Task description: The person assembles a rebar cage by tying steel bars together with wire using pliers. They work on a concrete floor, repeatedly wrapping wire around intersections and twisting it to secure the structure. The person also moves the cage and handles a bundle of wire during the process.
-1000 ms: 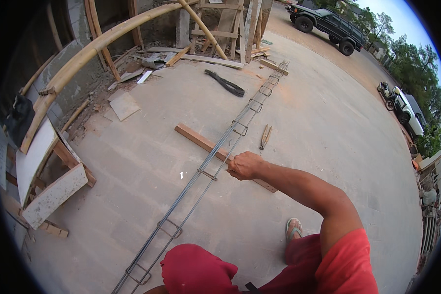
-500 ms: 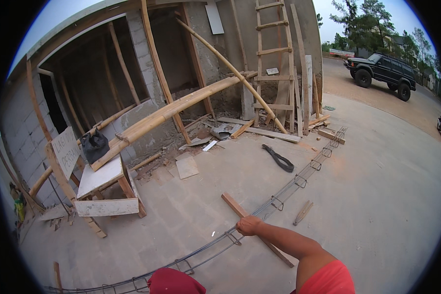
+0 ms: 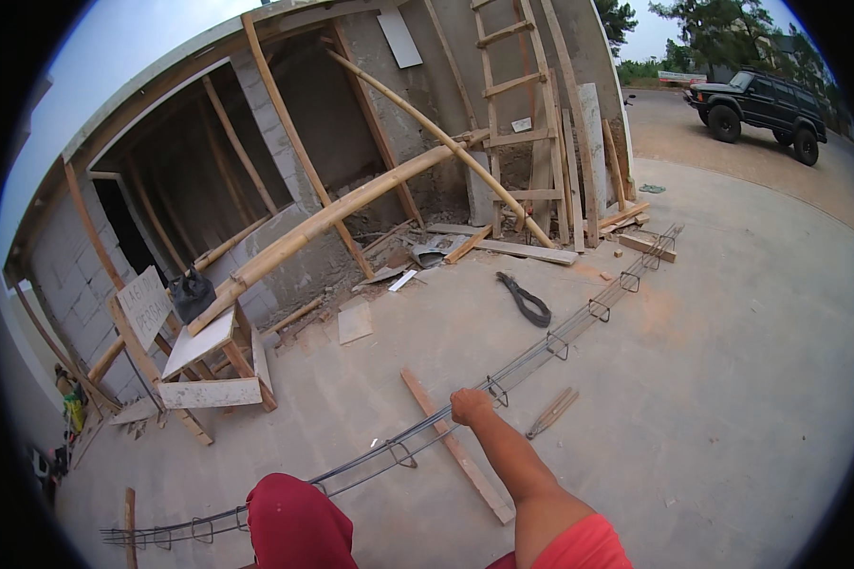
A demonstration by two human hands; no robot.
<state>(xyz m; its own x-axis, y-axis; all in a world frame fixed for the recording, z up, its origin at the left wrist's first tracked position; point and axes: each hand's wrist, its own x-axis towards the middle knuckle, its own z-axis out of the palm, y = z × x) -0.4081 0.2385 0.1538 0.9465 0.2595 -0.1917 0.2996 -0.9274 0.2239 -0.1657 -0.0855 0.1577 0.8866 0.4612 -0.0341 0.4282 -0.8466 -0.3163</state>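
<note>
My right hand [image 3: 472,406] is closed around the upper bars of a long, narrow rebar cage [image 3: 531,358], just beside one of its square stirrups [image 3: 494,391]. The cage runs from lower left to upper right across the concrete floor, its bars curving in view. Under it, near my hand, a wooden batten [image 3: 460,455] lies crosswise. To the right of my forearm lie rusty long-handled pincers [image 3: 552,413]. My left hand is out of sight. My maroon-clad knee [image 3: 299,522] hides part of the cage.
A dark bundle of tie wire or strap [image 3: 524,300] lies beyond the cage. A white-topped wooden stand [image 3: 199,341] bears bamboo poles [image 3: 342,223] and a black bag [image 3: 191,295]. Rubble and boards line the wall by a wooden ladder [image 3: 522,137]. A dark off-road car [image 3: 757,109] stands far right.
My view has shifted, and more of the cage's left end shows. My right hand has moved along the bars, away from the batten and closer to the stirrup, still closed.
</note>
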